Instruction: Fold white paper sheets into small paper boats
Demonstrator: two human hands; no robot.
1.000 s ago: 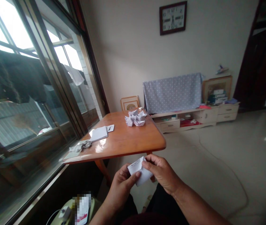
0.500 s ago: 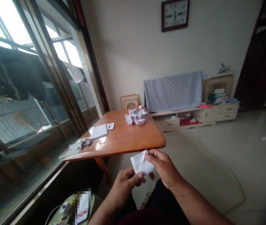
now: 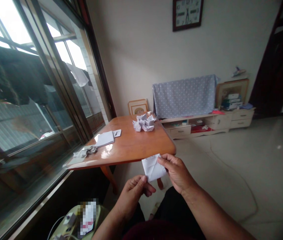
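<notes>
A small folded sheet of white paper (image 3: 153, 169), creased across its face, is held above my lap, just in front of the table's near edge. My right hand (image 3: 177, 171) pinches its upper right side, thumb on the near face. At the lower left corner my left hand (image 3: 137, 190) grips the paper between thumb and forefinger, the other fingers curled below. Several folded white paper pieces (image 3: 143, 123) stand in a cluster on the wooden table (image 3: 129, 146) beyond.
On the table's left lie a stack of white paper (image 3: 105, 138) and a crumpled grey cloth (image 3: 85, 152). A greenish stool (image 3: 101, 213) with plugs and a cable stands at lower left. Glass windows (image 3: 64, 83) line the left; a low cabinet (image 3: 181, 131) runs along the wall.
The folded paper and my right hand have moved slightly up and to the right. My left hand has shifted its pinch from the paper's bottom edge to its lower left corner.
</notes>
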